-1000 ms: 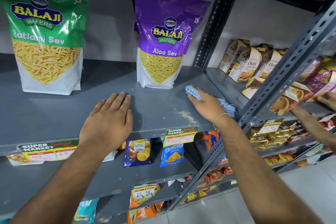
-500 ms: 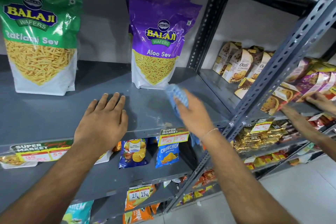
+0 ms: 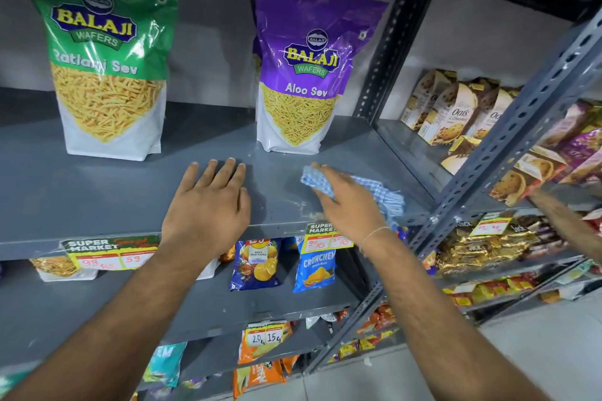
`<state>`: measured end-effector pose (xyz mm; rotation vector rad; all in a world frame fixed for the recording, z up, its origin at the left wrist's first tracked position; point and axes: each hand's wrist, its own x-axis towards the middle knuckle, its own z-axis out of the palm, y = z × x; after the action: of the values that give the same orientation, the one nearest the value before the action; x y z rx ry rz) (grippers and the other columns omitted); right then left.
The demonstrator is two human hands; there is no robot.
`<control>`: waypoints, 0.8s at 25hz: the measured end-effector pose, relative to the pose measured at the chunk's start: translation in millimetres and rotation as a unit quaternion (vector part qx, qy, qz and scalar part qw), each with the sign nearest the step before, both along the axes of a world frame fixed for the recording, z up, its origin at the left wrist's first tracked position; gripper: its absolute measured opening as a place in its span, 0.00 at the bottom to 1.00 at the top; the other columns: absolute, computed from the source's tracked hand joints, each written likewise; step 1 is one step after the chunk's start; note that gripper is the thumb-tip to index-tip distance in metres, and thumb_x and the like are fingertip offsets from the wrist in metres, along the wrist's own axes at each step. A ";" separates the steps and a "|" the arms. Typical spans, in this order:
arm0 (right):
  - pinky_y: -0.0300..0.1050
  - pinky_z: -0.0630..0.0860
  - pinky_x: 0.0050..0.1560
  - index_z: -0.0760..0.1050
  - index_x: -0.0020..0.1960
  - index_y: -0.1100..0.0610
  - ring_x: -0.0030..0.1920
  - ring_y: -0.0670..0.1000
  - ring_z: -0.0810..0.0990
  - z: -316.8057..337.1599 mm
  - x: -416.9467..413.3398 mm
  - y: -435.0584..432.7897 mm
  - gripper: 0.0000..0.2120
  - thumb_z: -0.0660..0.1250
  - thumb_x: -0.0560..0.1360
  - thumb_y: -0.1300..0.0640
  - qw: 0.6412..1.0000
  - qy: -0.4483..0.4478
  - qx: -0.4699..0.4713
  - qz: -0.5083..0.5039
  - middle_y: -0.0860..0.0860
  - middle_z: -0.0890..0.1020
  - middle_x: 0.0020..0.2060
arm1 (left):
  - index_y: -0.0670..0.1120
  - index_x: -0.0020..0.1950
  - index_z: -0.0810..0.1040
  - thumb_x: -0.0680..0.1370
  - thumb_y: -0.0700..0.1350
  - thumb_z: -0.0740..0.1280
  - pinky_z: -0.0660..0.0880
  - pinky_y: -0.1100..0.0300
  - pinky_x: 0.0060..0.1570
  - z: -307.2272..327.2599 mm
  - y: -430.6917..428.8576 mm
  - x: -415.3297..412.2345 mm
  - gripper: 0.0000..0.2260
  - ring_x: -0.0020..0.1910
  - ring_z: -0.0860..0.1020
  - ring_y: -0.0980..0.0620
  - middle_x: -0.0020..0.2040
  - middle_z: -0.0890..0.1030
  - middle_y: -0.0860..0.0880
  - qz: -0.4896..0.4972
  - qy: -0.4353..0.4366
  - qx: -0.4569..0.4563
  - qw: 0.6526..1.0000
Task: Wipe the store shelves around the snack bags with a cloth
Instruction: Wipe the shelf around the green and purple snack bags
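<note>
A grey metal shelf (image 3: 97, 192) carries two upright snack bags: a green Ratlami Sev bag (image 3: 107, 68) at the left and a purple Aloo Sev bag (image 3: 306, 75) in the middle. My right hand (image 3: 348, 205) presses a blue-and-white checked cloth (image 3: 381, 192) flat on the shelf, in front of and slightly right of the purple bag. The cloth sticks out past my fingers on both sides. My left hand (image 3: 208, 205) lies flat, palm down, fingers apart, on the shelf between the two bags near the front edge. Small crumbs lie near the shelf's front edge by my right hand.
A slotted steel upright (image 3: 508, 140) bounds the shelf on the right. Beyond it stand oats cookie boxes (image 3: 452, 111), where another person's hand (image 3: 560, 212) reaches in. Price tags (image 3: 110, 252) hang on the front edge. Lower shelves hold small chip packets (image 3: 257, 264).
My right hand with the cloth swept left from the shelf's right end, lifted the cloth briefly, and now presses it down again in front of the purple bag. My left hand stayed put.
</note>
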<state>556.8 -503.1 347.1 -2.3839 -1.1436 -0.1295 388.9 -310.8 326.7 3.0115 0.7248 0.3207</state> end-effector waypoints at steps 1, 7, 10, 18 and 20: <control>0.48 0.68 0.72 0.66 0.76 0.49 0.72 0.54 0.72 -2.9 -19.6 2.7 0.25 0.65 0.80 0.56 0.999 -0.010 0.002 0.032 0.51 0.75 0.72 | 0.49 0.85 0.54 0.80 0.56 0.35 0.47 0.45 0.83 0.1 -0.1 -0.2 0.34 0.85 0.55 0.47 0.86 0.56 0.49 0.002 0.000 0.003 1.000; 0.47 0.79 0.49 0.72 0.69 0.48 0.47 0.45 0.83 19.0 -76.7 -26.1 0.17 0.63 0.80 0.58 0.989 0.091 0.105 0.049 0.47 0.85 0.52 | 0.49 0.85 0.52 0.81 0.56 0.37 0.51 0.48 0.83 -0.2 1.2 -1.5 0.33 0.85 0.51 0.49 0.86 0.54 0.50 -0.010 -0.016 -0.039 0.999; 0.51 0.79 0.44 0.73 0.66 0.49 0.47 0.53 0.83 32.1 -36.7 -34.8 0.16 0.62 0.80 0.60 0.985 0.053 0.159 -0.052 0.50 0.85 0.49 | 0.49 0.85 0.53 0.81 0.56 0.38 0.51 0.48 0.83 0.2 1.6 -1.3 0.32 0.85 0.51 0.49 0.86 0.54 0.50 -0.010 -0.015 -0.036 0.999; 0.52 0.74 0.63 0.67 0.74 0.52 0.65 0.59 0.77 7.0 -24.7 2.1 0.24 0.64 0.79 0.60 0.999 0.000 -0.011 -0.032 0.56 0.79 0.66 | 0.50 0.85 0.52 0.81 0.56 0.38 0.50 0.49 0.84 -0.2 1.1 -1.8 0.32 0.85 0.52 0.50 0.86 0.54 0.50 -0.006 -0.017 -0.038 0.999; 0.48 0.68 0.72 0.65 0.77 0.50 0.71 0.53 0.73 4.8 -56.4 -4.6 0.29 0.65 0.77 0.62 0.999 -0.003 -0.012 0.035 0.52 0.74 0.72 | 0.49 0.85 0.53 0.82 0.56 0.38 0.51 0.49 0.83 -0.3 2.6 -2.4 0.32 0.85 0.52 0.49 0.86 0.54 0.50 -0.010 -0.020 -0.041 0.999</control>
<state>500.4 -507.8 351.9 -2.3616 -1.2371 -0.1007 386.5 -308.2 326.4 2.9250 0.6881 0.3418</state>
